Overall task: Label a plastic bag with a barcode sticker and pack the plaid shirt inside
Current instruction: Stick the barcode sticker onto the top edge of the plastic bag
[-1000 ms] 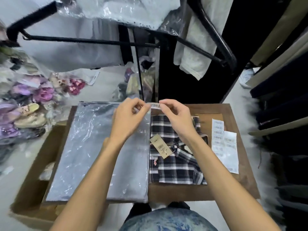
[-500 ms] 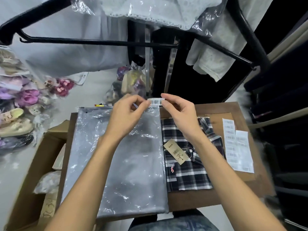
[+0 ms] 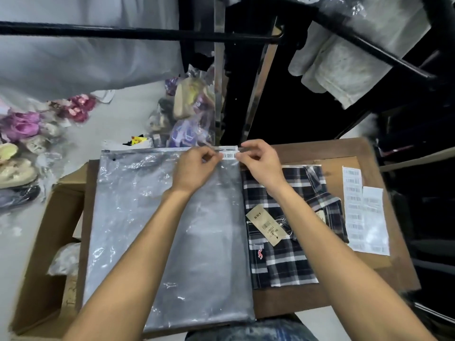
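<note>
A grey translucent plastic bag (image 3: 138, 217) lies flat on the brown wooden table (image 3: 339, 153). A small white barcode sticker (image 3: 229, 156) sits at the bag's far right corner, just under the zip strip. My left hand (image 3: 197, 168) pinches its left end and my right hand (image 3: 261, 163) pinches its right end. The folded plaid shirt (image 3: 283, 262), dark with white checks and a tan hang tag (image 3: 264, 225), lies to the right of the bag.
White sheets of barcode stickers (image 3: 364, 212) lie at the table's right side. An open cardboard box (image 3: 44, 242) stands to the left. Bagged shoes (image 3: 19, 148) litter the floor at left. A black clothes rail (image 3: 123, 33) with hanging garments crosses overhead.
Both hands have carried the sticker down from just above the bag's top edge onto the bag's far right corner. The camera has tilted, so the table appears lower and closer.
</note>
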